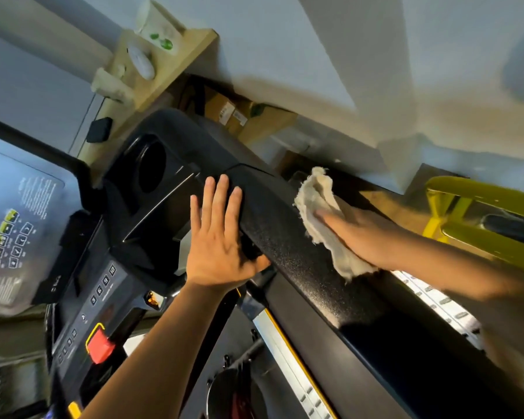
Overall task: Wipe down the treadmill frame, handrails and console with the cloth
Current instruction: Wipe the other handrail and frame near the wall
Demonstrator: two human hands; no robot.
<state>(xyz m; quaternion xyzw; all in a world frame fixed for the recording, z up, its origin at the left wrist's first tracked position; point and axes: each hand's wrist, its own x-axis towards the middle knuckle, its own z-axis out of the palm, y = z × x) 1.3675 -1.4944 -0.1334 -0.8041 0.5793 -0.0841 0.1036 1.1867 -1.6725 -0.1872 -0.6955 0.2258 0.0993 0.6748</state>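
The off-white cloth lies crumpled on the broad black handrail of the treadmill, pressed there by the right hand, whose grip is loose: fingers laid fairly flat on the fabric, not curled round it. One end of the cloth rises past the fingertips; the other hangs out under the wrist. The left hand is spread open, fingers straight, its palm against the inner edge of the same handrail where that meets the console; it holds nothing.

Just left of the left hand is a round cup holder sunk in the console's black housing. Lower down are a column of numbered buttons and a red stop button framed in yellow. At the far left a glossy display panel carries green icons.

Behind the console a pale wooden shelf bears a tissue box. Cardboard boxes sit beyond the handrail, and a yellow metal frame stands to the right, past the right forearm.
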